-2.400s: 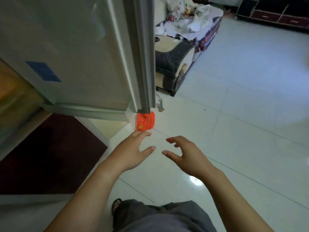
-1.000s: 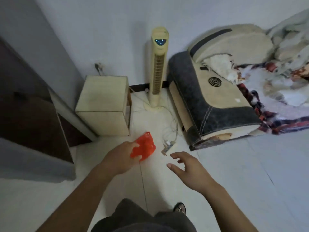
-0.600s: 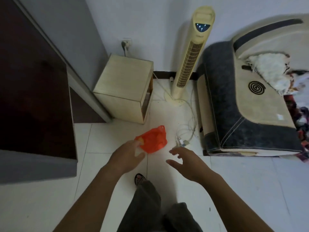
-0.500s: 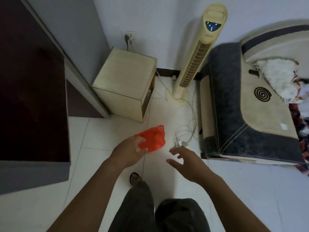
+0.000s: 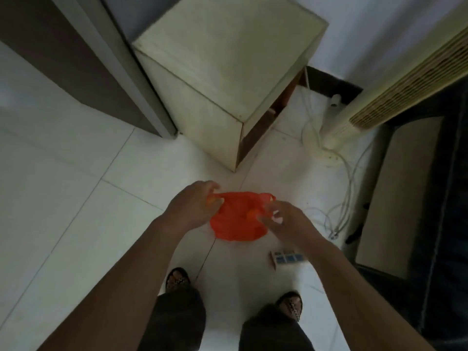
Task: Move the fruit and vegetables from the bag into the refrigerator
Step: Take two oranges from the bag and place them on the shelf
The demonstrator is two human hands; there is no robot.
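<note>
1. The left hand point(image 5: 195, 206) grips the bag point(image 5: 238, 221) by its left edge; the right hand point(image 5: 286, 221) pinches its right edge.
2. The bag is low over the white floor point(image 5: 76, 224); a box point(image 5: 222, 72) and a fan point(image 5: 405, 79) stand near.

Bag point(image 5: 238, 221) was centre-frame over the floor point(image 5: 63, 198), betw. the two hands: L hand point(image 5: 192, 209) gripped its left edge, R hand point(image 5: 286, 224) was at its right edge (blur hid whether it gripped). Behind the bag stood a cabinet point(image 5: 228, 72), one corner toward the person. Left of the cabinet, touching or nearly so, a tall panel point(image 5: 76, 59). Right of it, a tower fan point(image 5: 395, 79), w/ cables point(image 5: 347, 178) looped on the floor round its base. Sofa point(image 5: 405, 193) at far right, beside the fan. A small pack point(image 5: 286, 258) lay on the floor near the bag, under the R forearm. Both shoes, L point(image 5: 177, 278) & R point(image 5: 291, 304), were nearest the camera, in front of the bag.
</note>
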